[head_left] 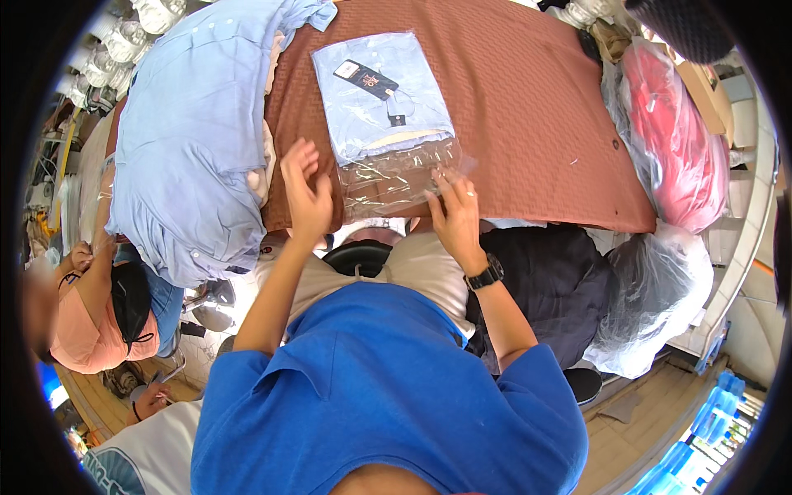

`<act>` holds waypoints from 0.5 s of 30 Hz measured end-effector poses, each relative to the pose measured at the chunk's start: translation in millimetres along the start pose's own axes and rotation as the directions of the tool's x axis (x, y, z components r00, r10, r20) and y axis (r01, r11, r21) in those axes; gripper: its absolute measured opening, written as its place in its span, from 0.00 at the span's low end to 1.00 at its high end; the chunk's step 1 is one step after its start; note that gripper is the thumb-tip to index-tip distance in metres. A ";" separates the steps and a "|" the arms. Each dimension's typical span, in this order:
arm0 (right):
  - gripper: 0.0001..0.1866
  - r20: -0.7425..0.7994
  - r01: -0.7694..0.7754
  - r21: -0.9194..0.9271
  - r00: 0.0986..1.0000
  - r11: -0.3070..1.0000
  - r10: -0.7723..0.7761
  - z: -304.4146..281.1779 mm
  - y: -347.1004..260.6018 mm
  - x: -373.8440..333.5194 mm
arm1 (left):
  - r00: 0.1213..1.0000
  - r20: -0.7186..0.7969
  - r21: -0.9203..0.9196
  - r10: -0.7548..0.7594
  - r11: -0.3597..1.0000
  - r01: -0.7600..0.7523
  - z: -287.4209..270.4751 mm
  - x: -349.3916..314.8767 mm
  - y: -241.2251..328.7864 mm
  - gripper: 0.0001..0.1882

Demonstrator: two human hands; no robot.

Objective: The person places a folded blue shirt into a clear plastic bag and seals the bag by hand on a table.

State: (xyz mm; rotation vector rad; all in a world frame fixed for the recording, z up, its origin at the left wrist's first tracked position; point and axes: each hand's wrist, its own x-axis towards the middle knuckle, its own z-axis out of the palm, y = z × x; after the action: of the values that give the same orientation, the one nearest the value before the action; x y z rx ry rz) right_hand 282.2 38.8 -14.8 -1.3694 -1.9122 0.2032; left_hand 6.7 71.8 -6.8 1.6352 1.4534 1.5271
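Observation:
A folded light blue shirt (375, 115) lies in a clear plastic bag on the brown cloth-covered table. A dark hang tag (367, 79) rests on the shirt's front. The clear flap (388, 181) at the bag's open end points toward me. My left hand (307, 194) is raised just left of the flap, its fingers apart and nothing in them. At the flap's right corner, my right hand (456, 213) has its fingers spread, the fingertips at the plastic. A black watch (485, 272) sits on my right wrist.
Unbagged light blue shirts (190, 140) are piled on the table's left side. To the right stand a red bundle in plastic (672, 140), a dark bundle (544, 289) and a plastic-wrapped white bundle (656, 297). A person in a peach top (87, 322) sits at the left.

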 end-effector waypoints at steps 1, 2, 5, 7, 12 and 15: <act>0.21 -0.005 -0.077 0.001 0.997 0.997 0.077 -2.8 -1.2 -3.3 | 0.994 0.073 0.154 0.084 0.984 -0.094 -5.9 -17.2 22.6 0.29; 0.22 -0.005 -0.149 0.004 0.989 0.989 0.149 -5.5 -4.0 -5.3 | 0.967 0.152 0.178 0.204 0.957 -0.230 -9.7 -34.1 35.6 0.32; 0.33 -0.242 -0.176 -0.072 0.958 0.982 0.154 6.3 5.2 -7.7 | 0.863 0.246 0.187 0.441 0.852 -0.489 6.6 -58.3 42.0 0.36; 0.36 -0.354 -0.138 -0.248 0.934 0.959 0.043 4.4 -3.1 12.5 | 0.900 0.189 0.284 0.392 0.856 -0.432 18.4 -59.3 24.5 0.33; 0.21 -0.149 0.100 -0.338 0.976 0.936 -0.158 -5.6 3.6 58.0 | 0.941 0.119 0.276 0.316 0.900 -0.337 21.0 -29.7 9.0 0.20; 0.18 -0.154 0.186 -0.269 0.960 0.945 -0.233 -7.1 20.5 60.4 | 0.911 0.036 0.258 0.411 0.877 -0.406 16.4 -15.6 5.8 0.12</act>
State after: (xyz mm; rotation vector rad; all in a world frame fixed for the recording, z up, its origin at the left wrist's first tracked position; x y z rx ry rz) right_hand 294.0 97.4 8.7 -1.2811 -1.9572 -0.2730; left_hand 26.7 61.0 -12.7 2.2056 1.4287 1.6219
